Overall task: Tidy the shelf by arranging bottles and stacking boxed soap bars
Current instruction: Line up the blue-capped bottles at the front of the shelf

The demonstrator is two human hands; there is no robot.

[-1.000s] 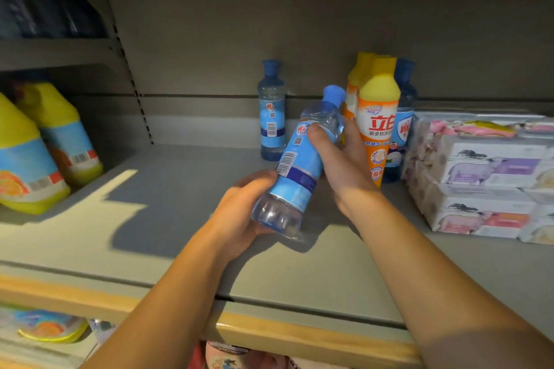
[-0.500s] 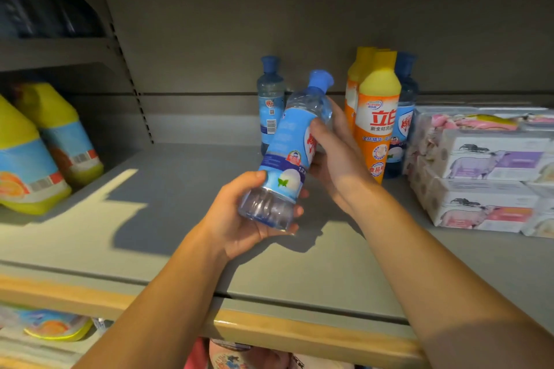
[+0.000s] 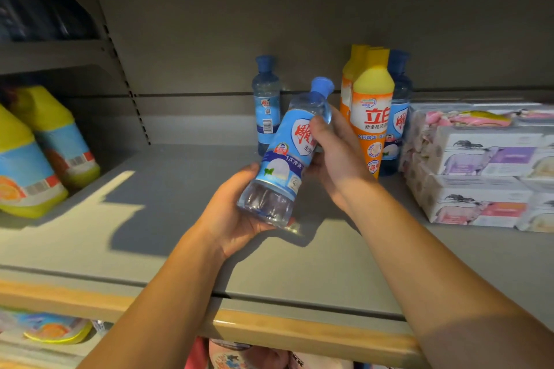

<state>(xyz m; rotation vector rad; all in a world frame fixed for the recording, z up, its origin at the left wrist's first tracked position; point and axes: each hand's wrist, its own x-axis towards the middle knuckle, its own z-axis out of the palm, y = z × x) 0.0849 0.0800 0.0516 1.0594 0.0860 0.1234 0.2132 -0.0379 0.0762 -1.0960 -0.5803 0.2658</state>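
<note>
A clear bottle with a blue cap and blue label (image 3: 284,156) is held tilted above the shelf (image 3: 144,219), cap pointing up and to the right. My left hand (image 3: 236,213) cups its base from below. My right hand (image 3: 335,156) grips its upper part, thumb across the label. A second blue-capped bottle (image 3: 266,105) stands upright at the back. To the right stand two orange bottles with yellow tops (image 3: 371,117) and another blue bottle (image 3: 398,117) behind them. Boxed soap bars (image 3: 479,180) are stacked at the far right.
Two large yellow bottles (image 3: 36,156) lie leaning in the neighbouring bay at the left. The shelf has a wooden front edge (image 3: 269,326). More goods show on the shelf below (image 3: 54,329). A perforated upright (image 3: 126,81) divides the bays.
The held bottle has been turned so its front label faces me and has tipped more upright. Both hands stayed on it, shifting slightly left.
</note>
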